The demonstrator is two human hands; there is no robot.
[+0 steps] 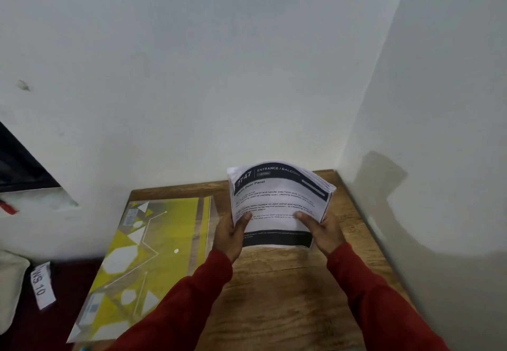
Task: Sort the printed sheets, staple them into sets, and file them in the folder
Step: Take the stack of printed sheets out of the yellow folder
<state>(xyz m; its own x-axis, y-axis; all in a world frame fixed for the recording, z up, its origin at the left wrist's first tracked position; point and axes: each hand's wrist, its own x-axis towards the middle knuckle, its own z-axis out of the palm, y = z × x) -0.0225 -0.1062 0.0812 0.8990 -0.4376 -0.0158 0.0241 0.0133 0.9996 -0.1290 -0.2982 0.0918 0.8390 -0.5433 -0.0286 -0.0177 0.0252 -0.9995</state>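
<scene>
A thick stack of printed sheets (pixel 278 199) is held up above the wooden table (pixel 274 295), its top page headed "ENTRANCE / BALCONY" with a dark band. My left hand (pixel 231 234) grips the stack's lower left edge, thumb on the top page. My right hand (pixel 322 230) grips the lower right edge the same way. The far end of the stack bows upward and its pages fan slightly at the right corner. A yellow folder (pixel 153 262) with white geometric shapes lies shut on the table's left side, beside my left forearm. No stapler is in view.
White walls (pixel 247 76) meet in a corner right behind the table's far right end. A white label reading "WS 10" (pixel 42 286) lies on a dark surface left of the table, next to a pale cushion (pixel 9 290). A dark frame (pixel 16 164) shows at far left.
</scene>
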